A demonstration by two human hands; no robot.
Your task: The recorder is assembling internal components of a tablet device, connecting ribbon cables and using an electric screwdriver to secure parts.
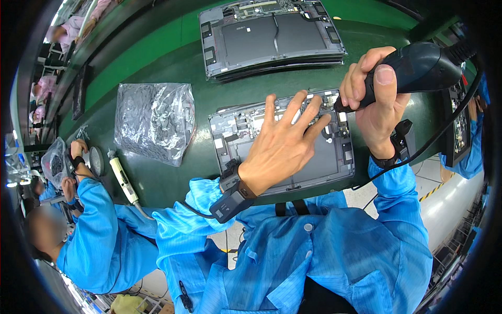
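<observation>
An opened laptop chassis lies in front of me, its circuit boards and dark battery exposed. My left hand rests over its middle, palm down with fingers spread, and covers part of the boards. In my right hand is a black corded electric screwdriver, gripped near its narrow end. Its tip is close to the chassis's upper right part; whether it touches cannot be seen. Beyond them stands a stack of similar laptop chassis.
Left of the chassis lies a clear plastic bag of dark parts. Nearby is a cream-coloured electric screwdriver. A black cable loops down on my right. A co-worker in blue sits at left, near a round metal dish.
</observation>
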